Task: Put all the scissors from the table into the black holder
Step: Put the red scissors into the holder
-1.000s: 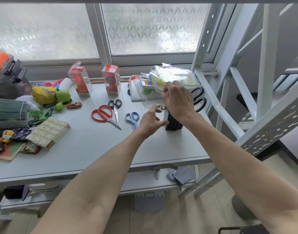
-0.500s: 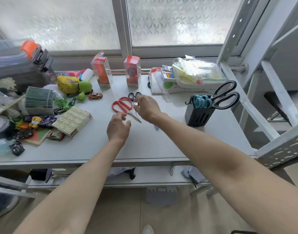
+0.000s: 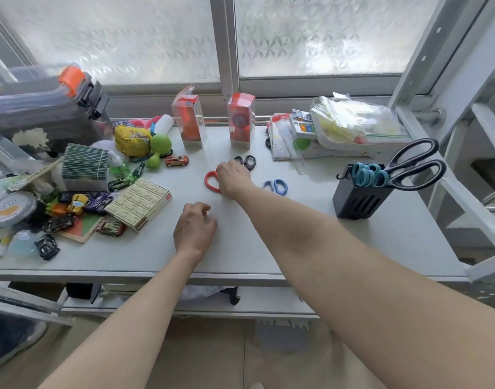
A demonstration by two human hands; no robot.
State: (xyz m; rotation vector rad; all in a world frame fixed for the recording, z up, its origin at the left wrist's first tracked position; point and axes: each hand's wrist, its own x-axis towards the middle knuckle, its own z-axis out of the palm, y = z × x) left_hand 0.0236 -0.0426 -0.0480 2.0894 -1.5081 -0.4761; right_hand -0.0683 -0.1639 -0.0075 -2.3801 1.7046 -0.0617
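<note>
Your right hand (image 3: pixel 233 178) lies over the red scissors (image 3: pixel 210 181) and small black scissors (image 3: pixel 246 162) mid-table (whether it grips cannot be told). Your left hand (image 3: pixel 194 227) hovers loosely curled, empty. Blue scissors (image 3: pixel 275 187) lie nearby; the black holder (image 3: pixel 358 199) stands right, holding scissors.

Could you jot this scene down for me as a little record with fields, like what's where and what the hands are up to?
place: grey table by a window
holder: black holder, on the right
already in holder: teal-handled scissors; large black scissors
on table: red scissors; small black scissors; blue scissors
right hand: over the red scissors; grip hidden
left hand: loosely curled, holding nothing
clutter: toy cars and boxes, on the left
</note>
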